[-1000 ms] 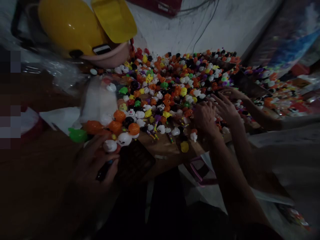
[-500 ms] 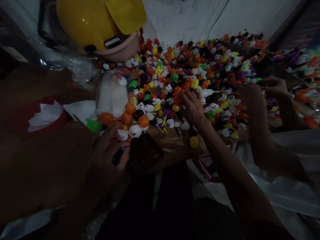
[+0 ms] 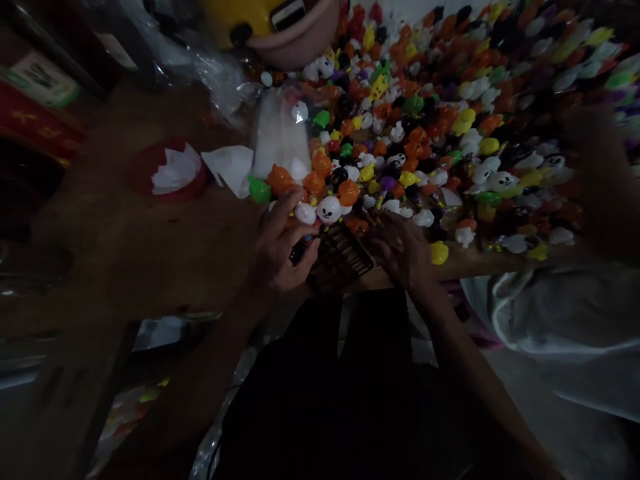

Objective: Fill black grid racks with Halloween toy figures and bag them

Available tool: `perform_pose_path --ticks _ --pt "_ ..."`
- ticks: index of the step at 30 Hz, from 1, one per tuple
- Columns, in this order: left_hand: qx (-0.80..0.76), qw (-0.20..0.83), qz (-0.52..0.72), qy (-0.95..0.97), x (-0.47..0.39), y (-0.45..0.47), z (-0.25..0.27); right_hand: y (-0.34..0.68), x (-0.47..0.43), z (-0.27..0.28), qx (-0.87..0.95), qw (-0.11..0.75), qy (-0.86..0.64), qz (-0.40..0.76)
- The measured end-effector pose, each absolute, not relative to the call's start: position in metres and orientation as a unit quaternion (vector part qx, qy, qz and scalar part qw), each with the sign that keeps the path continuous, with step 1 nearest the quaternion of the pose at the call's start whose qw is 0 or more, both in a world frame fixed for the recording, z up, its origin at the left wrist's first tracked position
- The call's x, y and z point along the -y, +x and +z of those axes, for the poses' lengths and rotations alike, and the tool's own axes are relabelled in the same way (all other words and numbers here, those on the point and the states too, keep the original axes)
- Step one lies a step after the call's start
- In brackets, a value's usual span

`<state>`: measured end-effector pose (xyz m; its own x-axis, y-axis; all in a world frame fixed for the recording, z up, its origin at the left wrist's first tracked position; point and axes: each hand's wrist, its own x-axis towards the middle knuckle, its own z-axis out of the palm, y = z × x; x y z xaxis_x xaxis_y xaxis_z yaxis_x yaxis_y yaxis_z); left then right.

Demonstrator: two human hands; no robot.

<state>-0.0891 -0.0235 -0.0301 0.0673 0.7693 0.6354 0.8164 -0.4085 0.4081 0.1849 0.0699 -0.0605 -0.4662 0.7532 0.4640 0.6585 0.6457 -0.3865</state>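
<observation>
My left hand (image 3: 283, 250) is closed around a small dark object (image 3: 299, 251) with a blue tip, too dim to name. It rests at the left side of a black tray (image 3: 347, 257) with rows of slots. Behind the tray, toy heads stand close together: a white skull head (image 3: 329, 209), an orange pumpkin head (image 3: 349, 193) and a green one (image 3: 259, 190). My right hand (image 3: 403, 247) is at the tray's right side, its fingers curled and blurred at an orange pumpkin-faced toy (image 3: 358, 227). Its fingertips are partly hidden in shadow.
A large heap of toy heads (image 3: 440, 127) covers the back and right of the table. A pink basin (image 3: 300, 40) stands behind, a red dish (image 3: 187, 183) with white paper lies left, beside a clear bag (image 3: 283, 137). Another person's arm (image 3: 607, 180) reaches in at right.
My right hand has come back from the heap to the tray, with an orange pumpkin-faced toy now at its fingers. My left hand still grips the dark object. The view has shifted left and down.
</observation>
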Motion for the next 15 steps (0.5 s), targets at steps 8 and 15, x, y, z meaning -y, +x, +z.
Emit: perform_pose_path --ticks 8,15 --pt "0.565 0.011 -0.389 -0.728 0.027 -0.088 -0.018 0.196 -0.067 -0.066 0.871 0.204 -0.447 0.006" --pt "0.57 0.048 -0.396 -0.718 0.029 -0.08 -0.015 0.2 -0.064 -0.068 0.846 0.279 -0.451 0.052"
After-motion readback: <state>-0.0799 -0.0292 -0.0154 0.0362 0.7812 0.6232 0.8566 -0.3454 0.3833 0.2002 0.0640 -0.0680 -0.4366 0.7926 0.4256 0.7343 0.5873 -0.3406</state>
